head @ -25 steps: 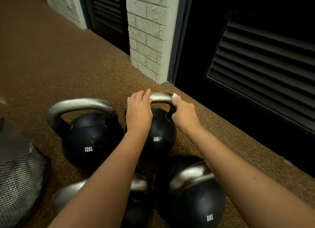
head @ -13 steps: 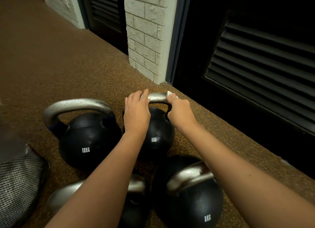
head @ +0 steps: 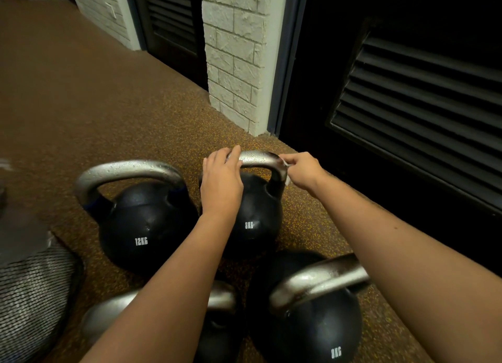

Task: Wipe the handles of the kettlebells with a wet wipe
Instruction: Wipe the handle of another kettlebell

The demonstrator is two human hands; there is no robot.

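Observation:
Several black kettlebells with silver handles stand on the speckled brown floor. My left hand [head: 221, 176] grips the left end of the silver handle [head: 258, 157] of the far 8KG kettlebell [head: 255, 216]. My right hand [head: 304, 169] pinches a small white wet wipe [head: 285, 164] against the handle's right bend. A 12KG kettlebell [head: 146, 224] stands to the left. Another 8KG kettlebell [head: 312, 324] sits near right, and a fourth kettlebell [head: 217, 324] lies partly hidden under my left forearm.
A black mesh bin [head: 30, 294] stands at the lower left. A white brick pillar [head: 233, 55] and dark louvred doors [head: 423, 96] line the wall close behind the kettlebells. Brown floor [head: 68, 91] stretches away to the left.
My right hand has slid with the wipe from the top of the handle out to its right bend. My left hand keeps its hold on the handle.

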